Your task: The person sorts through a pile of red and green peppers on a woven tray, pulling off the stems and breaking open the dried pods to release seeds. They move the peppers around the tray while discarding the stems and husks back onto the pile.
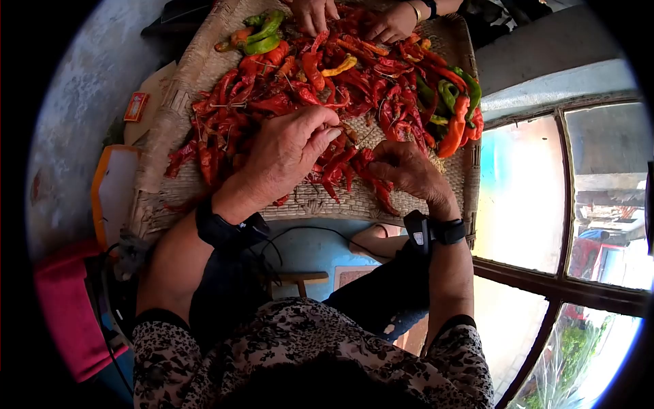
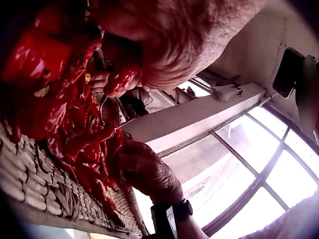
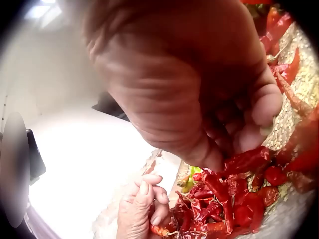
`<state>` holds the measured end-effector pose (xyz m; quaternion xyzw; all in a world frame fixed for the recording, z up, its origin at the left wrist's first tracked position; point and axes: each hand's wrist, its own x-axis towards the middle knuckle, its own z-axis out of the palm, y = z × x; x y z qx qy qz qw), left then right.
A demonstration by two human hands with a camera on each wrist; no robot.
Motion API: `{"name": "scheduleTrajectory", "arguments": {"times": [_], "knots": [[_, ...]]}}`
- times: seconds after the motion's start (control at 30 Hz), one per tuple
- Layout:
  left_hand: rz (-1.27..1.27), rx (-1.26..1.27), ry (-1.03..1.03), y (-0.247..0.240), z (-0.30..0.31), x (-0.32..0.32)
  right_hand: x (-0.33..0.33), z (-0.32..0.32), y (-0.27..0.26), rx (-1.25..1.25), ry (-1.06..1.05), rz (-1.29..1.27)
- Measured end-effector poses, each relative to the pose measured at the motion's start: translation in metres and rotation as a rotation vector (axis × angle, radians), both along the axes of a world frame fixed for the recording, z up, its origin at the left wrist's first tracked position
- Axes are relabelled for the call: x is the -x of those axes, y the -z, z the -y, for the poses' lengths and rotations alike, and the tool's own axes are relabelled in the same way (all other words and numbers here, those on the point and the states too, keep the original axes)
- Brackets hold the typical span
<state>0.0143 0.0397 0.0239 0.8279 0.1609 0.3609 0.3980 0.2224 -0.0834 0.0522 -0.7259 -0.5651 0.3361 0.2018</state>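
Dried red chili peppers point(image 1: 272, 103) lie heaped on a woven tray point(image 1: 163, 129). Over the heap's near part is my left hand point(image 1: 283, 153), fingers curled and thumb tip against the forefinger; nothing clearly shows between them. To its right, my right hand point(image 1: 412, 174) pinches a wrinkled red chili point(image 3: 246, 160) low over the tray. That chili's thin pale stem point(image 2: 124, 123) points toward the left hand in the left wrist view. Curled fingers point(image 3: 149, 191) of the left hand show at the bottom of the right wrist view.
At the tray's far side, another person's two hands point(image 1: 392, 24) point(image 1: 313, 13) reach into the chilies. Green chilies point(image 1: 266, 34) sit at the far left, more green ones point(image 1: 446, 95) at the right. A window point(image 1: 524, 198) stands close on the right; a cable point(image 1: 320, 230) hangs below the tray.
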Motion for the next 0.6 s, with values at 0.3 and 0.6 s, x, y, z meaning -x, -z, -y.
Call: {"name": "scheduleTrajectory", "arguments": {"times": [0.3,0.6], "knots": [[-0.141,-0.062,0.035,0.007,0.002,-0.001,-0.031,-0.010,0.018,-0.180,0.267,0.027],[-0.216,-0.104,0.051,0.007,0.002,0.001,-0.029,-0.016,0.012,-0.463,0.269,0.156]]}}
